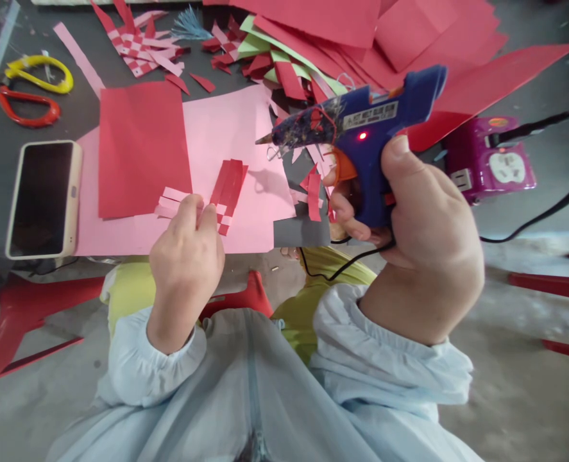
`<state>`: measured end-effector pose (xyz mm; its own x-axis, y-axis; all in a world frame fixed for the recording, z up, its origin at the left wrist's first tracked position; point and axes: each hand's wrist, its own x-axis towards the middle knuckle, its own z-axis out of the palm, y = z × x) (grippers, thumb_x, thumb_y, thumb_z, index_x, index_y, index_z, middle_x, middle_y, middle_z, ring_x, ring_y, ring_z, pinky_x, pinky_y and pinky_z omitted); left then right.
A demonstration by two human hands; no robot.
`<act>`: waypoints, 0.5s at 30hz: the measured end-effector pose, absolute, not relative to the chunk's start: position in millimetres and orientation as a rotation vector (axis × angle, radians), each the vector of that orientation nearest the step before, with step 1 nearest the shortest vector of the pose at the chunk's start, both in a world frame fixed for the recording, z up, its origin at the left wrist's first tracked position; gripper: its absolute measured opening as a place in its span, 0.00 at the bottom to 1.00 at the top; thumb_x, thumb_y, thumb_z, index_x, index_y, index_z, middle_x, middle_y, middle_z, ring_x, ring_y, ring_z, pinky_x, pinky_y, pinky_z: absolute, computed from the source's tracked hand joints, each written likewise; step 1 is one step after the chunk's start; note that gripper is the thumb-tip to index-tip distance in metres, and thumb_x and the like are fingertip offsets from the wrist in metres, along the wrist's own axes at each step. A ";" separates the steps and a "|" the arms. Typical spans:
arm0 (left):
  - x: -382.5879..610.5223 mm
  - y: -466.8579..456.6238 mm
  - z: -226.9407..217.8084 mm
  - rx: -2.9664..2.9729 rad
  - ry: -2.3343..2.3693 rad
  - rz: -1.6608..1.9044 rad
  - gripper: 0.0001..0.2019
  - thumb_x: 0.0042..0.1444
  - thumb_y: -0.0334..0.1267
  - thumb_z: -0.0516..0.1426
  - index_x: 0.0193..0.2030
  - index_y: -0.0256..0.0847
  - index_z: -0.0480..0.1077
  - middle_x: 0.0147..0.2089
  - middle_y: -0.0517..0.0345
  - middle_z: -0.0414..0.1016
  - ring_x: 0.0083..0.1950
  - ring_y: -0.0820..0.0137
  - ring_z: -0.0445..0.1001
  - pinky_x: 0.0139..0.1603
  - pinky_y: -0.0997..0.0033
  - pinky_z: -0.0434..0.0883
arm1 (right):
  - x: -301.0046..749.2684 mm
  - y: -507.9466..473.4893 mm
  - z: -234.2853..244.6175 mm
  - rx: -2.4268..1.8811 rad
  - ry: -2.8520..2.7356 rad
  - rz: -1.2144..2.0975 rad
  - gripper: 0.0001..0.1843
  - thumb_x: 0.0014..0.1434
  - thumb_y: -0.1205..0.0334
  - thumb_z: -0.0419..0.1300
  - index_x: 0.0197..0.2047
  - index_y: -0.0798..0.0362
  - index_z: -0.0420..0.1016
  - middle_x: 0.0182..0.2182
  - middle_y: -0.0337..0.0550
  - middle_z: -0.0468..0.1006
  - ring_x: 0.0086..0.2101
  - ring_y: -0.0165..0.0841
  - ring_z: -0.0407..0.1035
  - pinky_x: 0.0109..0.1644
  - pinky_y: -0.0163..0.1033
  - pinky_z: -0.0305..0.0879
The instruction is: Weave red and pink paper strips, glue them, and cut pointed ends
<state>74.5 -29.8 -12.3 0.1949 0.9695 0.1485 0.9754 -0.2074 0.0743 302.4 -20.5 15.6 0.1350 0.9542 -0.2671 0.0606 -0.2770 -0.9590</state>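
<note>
My right hand is wrapped round the handle of a blue hot glue gun, fingers at its orange trigger. A red light glows on its side, and its nozzle points left over the table. My left hand presses its fingertips on a woven paper piece made of red and pink strips, partly hidden under the fingers. Beneath it lie pink paper and a red paper sheet. The nozzle is above and to the right of the woven piece, apart from it.
At the left are a phone and scissors with yellow and red handles. Woven scraps, a blue tassel and stacked red paper lie along the back. A purple power socket with a black cable stands right.
</note>
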 end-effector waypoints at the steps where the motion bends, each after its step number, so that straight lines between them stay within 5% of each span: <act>1: 74.5 -29.7 -12.3 -2.401 -1.960 -0.264 0.17 0.62 0.31 0.51 0.54 0.43 0.74 0.61 0.49 0.77 0.45 0.61 0.82 0.36 0.64 0.75 | 302.6 -20.6 16.2 -1.534 -1.024 1.275 0.24 0.65 0.37 0.54 0.31 0.47 0.73 0.22 0.41 0.68 0.16 0.28 0.54 0.16 0.38 0.41; 15: 76.5 -28.7 -12.2 -2.388 -1.984 -0.232 0.17 0.62 0.32 0.51 0.54 0.43 0.75 0.59 0.48 0.78 0.43 0.62 0.81 0.35 0.66 0.73 | 303.0 -20.4 15.3 -1.540 -1.063 1.271 0.25 0.67 0.39 0.52 0.30 0.49 0.71 0.21 0.39 0.68 0.16 0.27 0.56 0.16 0.37 0.43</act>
